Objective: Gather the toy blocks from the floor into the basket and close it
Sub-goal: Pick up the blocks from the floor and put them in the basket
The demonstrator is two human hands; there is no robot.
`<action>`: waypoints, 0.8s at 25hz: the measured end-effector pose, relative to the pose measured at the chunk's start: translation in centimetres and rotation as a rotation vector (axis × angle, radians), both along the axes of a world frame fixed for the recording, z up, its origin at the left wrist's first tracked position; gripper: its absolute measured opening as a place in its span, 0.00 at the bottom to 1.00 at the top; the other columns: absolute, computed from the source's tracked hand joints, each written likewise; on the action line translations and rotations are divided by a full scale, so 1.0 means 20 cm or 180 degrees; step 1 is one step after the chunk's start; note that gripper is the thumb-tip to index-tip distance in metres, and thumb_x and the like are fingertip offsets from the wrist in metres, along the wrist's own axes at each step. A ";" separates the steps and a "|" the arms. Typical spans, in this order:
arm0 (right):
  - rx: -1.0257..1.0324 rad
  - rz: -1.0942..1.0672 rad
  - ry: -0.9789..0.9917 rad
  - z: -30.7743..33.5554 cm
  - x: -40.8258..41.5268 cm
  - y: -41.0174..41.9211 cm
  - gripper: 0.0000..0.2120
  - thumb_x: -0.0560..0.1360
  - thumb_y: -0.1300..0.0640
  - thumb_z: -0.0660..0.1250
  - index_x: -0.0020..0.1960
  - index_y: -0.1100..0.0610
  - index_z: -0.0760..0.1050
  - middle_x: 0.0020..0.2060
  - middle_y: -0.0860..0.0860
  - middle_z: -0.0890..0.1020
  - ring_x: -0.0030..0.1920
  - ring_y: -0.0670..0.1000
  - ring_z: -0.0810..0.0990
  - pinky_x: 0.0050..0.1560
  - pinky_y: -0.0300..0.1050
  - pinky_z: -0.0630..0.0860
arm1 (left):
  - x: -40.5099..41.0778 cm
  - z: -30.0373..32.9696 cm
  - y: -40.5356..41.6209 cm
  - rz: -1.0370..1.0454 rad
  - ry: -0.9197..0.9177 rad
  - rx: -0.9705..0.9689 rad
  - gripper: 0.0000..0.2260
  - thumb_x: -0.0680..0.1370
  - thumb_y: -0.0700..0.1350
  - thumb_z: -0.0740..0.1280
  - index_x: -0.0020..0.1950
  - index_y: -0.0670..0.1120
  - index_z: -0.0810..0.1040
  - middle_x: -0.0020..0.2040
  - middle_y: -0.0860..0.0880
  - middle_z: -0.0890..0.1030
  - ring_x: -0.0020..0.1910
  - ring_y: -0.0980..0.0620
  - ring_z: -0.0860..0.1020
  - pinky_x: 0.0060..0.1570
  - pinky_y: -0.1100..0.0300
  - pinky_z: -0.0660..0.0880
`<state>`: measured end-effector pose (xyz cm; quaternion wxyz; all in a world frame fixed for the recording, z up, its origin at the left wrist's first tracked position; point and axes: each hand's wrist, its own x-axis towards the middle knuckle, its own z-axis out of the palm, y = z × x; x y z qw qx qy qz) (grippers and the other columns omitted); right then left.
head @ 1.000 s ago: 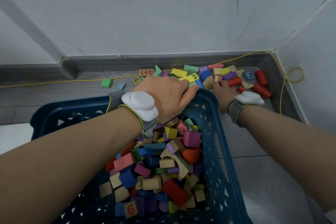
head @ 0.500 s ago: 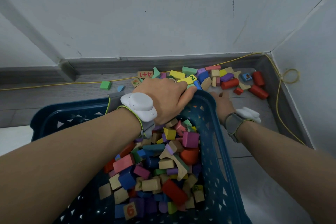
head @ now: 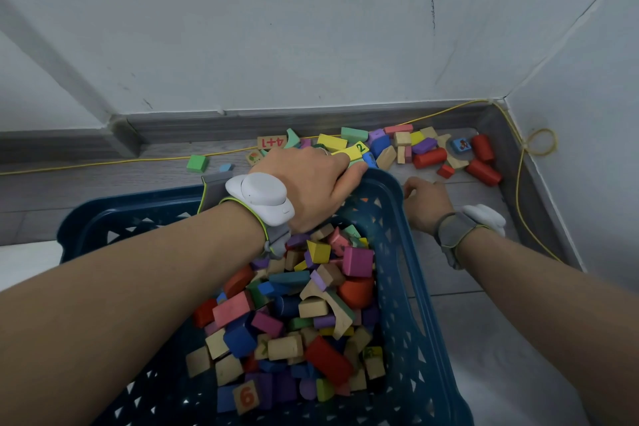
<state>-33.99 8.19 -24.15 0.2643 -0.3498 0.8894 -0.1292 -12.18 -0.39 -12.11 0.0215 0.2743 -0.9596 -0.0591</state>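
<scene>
A dark blue plastic basket (head: pixel 411 252) stands on the floor in front of me, holding several coloured wooden blocks (head: pixel 311 315). My left hand (head: pixel 311 180) grips the basket's far right corner rim, fingers curled over the edge. A heap of loose blocks (head: pixel 425 156) lies on the floor just beyond that corner, against the skirting. My right hand (head: pixel 427 204) is low over the floor beside the basket's right wall, back upward. Its fingers curl down out of sight, so what they hold is hidden.
A green block (head: pixel 197 163) and a small blue block (head: pixel 225 168) lie apart on the left. A thin yellow cable (head: pixel 518 183) runs along the skirting and down the right wall, looped at the room corner. White walls close in behind and to the right.
My right hand has drawn back from the heap of blocks toward me and now sits beside the basket's corner. My left hand stays on the rim.
</scene>
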 end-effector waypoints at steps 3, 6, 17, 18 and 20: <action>-0.0371 -0.0425 -0.0380 0.01 -0.01 0.00 0.04 0.70 0.61 0.70 0.41 0.54 0.75 0.42 0.56 0.78 0.51 0.57 0.77 0.48 0.46 0.75 | 0.00 0.00 0.00 -0.0015 0.0004 0.0010 0.23 0.81 0.62 0.42 0.46 0.52 0.71 0.37 0.52 0.75 0.37 0.46 0.77 0.39 0.50 0.77; -0.1401 -0.1049 -0.2302 0.22 0.02 -0.03 0.05 0.72 0.65 0.71 0.44 0.58 0.76 0.44 0.58 0.79 0.47 0.56 0.79 0.38 0.45 0.80 | 0.01 0.00 0.00 -0.0005 0.0032 0.0034 0.23 0.81 0.63 0.42 0.46 0.52 0.72 0.37 0.52 0.75 0.37 0.46 0.76 0.39 0.51 0.77; -0.0513 0.2124 -0.2603 1.13 0.16 0.05 0.14 0.67 0.60 0.75 0.52 0.57 0.80 0.51 0.56 0.83 0.48 0.53 0.82 0.46 0.41 0.80 | 0.01 0.02 0.01 -0.0022 0.0065 -0.0016 0.24 0.81 0.62 0.43 0.49 0.52 0.74 0.34 0.53 0.72 0.35 0.47 0.74 0.36 0.53 0.73; -0.0713 0.1756 -0.2488 1.08 0.16 0.02 0.10 0.69 0.60 0.73 0.50 0.59 0.79 0.47 0.58 0.83 0.44 0.54 0.81 0.41 0.41 0.79 | 0.01 0.02 0.01 -0.0012 0.0051 -0.0027 0.23 0.81 0.62 0.43 0.48 0.52 0.74 0.34 0.53 0.72 0.35 0.47 0.74 0.37 0.53 0.74; -0.0952 0.0852 -0.1979 0.87 0.12 -0.05 0.06 0.72 0.63 0.72 0.47 0.59 0.77 0.40 0.58 0.80 0.39 0.54 0.78 0.33 0.45 0.74 | 0.00 0.02 0.01 -0.0015 0.0013 -0.0030 0.23 0.81 0.62 0.43 0.48 0.51 0.73 0.34 0.53 0.72 0.36 0.46 0.75 0.38 0.52 0.75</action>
